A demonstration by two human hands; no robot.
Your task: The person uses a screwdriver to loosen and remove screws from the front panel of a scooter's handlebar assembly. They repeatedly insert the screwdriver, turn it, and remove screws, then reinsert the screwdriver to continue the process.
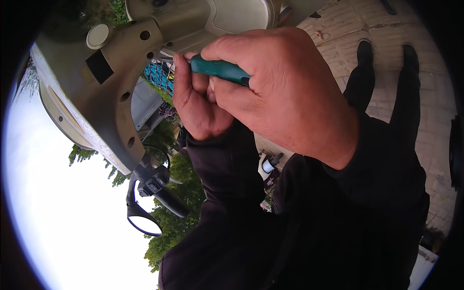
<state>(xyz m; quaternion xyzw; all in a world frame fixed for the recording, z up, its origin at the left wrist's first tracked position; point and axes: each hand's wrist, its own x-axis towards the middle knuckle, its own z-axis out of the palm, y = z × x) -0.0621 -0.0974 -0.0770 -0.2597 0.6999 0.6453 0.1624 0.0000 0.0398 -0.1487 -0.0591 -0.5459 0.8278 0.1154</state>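
Note:
My right hand [285, 87] is closed around the green handle of a screwdriver [217, 70], which points left toward a beige scooter panel [123, 63]. Just left of it, my left hand [203, 108] has its fingers curled around the front of the screwdriver, by the thin metal shaft. The shaft's tip comes close to the panel's curved inner edge; whether it touches a screw there, I cannot tell. Several dark round holes run along that edge. A round pale cap [98, 36] and a black square patch [99, 66] sit on the same panel.
Below the panel are a black handlebar grip [171, 202], a switch block [153, 183] and a mirror [144, 223]. Blue material behind netting [159, 75] shows past the panel's edge. At right, two dark-clothed legs [360, 87] stand on paving [333, 43]. Trees [181, 186] rise behind.

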